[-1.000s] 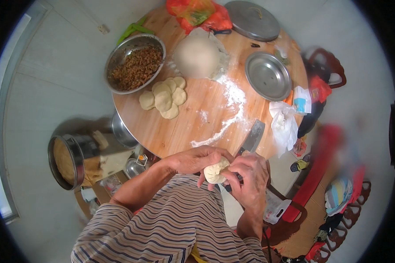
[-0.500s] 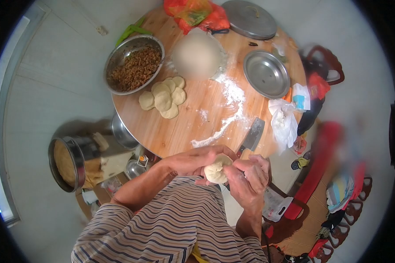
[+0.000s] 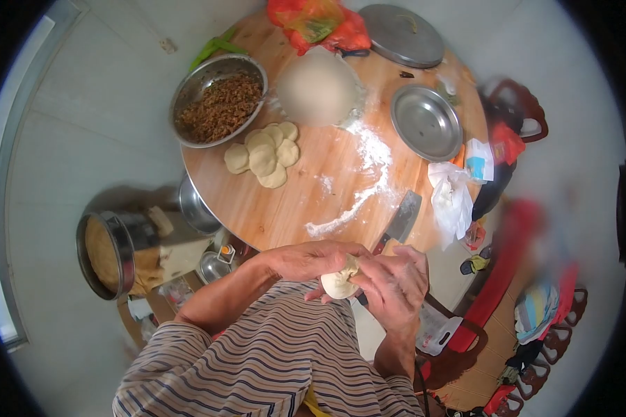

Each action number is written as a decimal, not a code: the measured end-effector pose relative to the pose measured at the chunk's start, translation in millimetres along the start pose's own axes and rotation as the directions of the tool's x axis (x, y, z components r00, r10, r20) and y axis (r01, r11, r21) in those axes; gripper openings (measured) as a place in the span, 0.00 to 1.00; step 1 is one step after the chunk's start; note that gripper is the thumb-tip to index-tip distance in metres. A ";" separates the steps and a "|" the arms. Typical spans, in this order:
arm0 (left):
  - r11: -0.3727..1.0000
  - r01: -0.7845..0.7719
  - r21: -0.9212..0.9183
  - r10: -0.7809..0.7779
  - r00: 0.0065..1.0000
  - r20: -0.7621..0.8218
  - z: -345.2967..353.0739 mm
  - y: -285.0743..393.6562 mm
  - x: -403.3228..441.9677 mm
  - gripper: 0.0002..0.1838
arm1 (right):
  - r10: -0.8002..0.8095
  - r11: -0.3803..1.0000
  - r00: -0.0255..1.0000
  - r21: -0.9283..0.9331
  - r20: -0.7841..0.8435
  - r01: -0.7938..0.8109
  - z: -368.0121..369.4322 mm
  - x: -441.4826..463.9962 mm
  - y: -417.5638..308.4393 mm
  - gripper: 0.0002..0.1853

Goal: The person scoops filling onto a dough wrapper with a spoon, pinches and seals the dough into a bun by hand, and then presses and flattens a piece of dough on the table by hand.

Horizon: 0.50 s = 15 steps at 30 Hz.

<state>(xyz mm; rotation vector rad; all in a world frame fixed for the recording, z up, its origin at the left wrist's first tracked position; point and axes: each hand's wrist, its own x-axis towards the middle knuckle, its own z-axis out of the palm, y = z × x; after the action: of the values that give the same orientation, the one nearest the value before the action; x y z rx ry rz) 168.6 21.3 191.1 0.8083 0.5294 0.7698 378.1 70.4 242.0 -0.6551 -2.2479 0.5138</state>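
Observation:
A pale, round filled bun point(image 3: 339, 284) of dough is held between both hands in front of my striped shirt, near the table's front edge. My left hand point(image 3: 313, 260) cups it from the left and below, with the thumb across its top. The fingers of my right hand point(image 3: 393, 281) pinch the dough on its right side. Just beyond the hands lies a cleaver point(image 3: 400, 219). Farther left on the table, several flat dough rounds point(image 3: 262, 159) overlap in a pile beside a steel bowl point(image 3: 183, 136) of brown minced filling point(image 3: 222, 108).
Loose flour point(image 3: 372, 163) streaks the wooden table point(image 3: 292, 212). At the back are a blurred pale round thing point(image 3: 318, 89), red plastic bags point(image 3: 320, 24) and a metal lid point(image 3: 401, 35). A steel dish point(image 3: 426, 123) and a white bag point(image 3: 451, 201) lie right. A steamer pot point(image 3: 122, 254) stands left.
The bun has tipped between the hands, showing more of its smooth side. My right fingers have shifted over its top. The table appears slightly shifted right in view.

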 end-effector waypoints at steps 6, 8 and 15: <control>0.997 0.073 -0.023 -0.072 0.997 0.031 3.8 9.4 2.6 0.59 | -0.069 0.997 0.998 -0.044 0.006 0.070 -2.9 -3.8 1.3 0.13; 0.997 0.071 -0.040 -0.072 0.997 -0.016 4.9 3.6 3.8 0.60 | -0.073 0.995 0.997 -0.066 0.007 0.074 -3.4 -4.9 1.8 0.12; 0.970 -0.048 -0.239 0.066 0.996 0.067 2.0 8.3 1.2 0.57 | -0.025 0.997 1.000 -0.072 0.013 0.026 -4.0 0.6 4.5 0.09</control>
<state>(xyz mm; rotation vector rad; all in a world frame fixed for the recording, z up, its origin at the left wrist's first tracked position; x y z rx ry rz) 167.4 25.0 198.7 0.6294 0.3402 0.8348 382.1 74.9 242.5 -0.6611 -2.2919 0.4263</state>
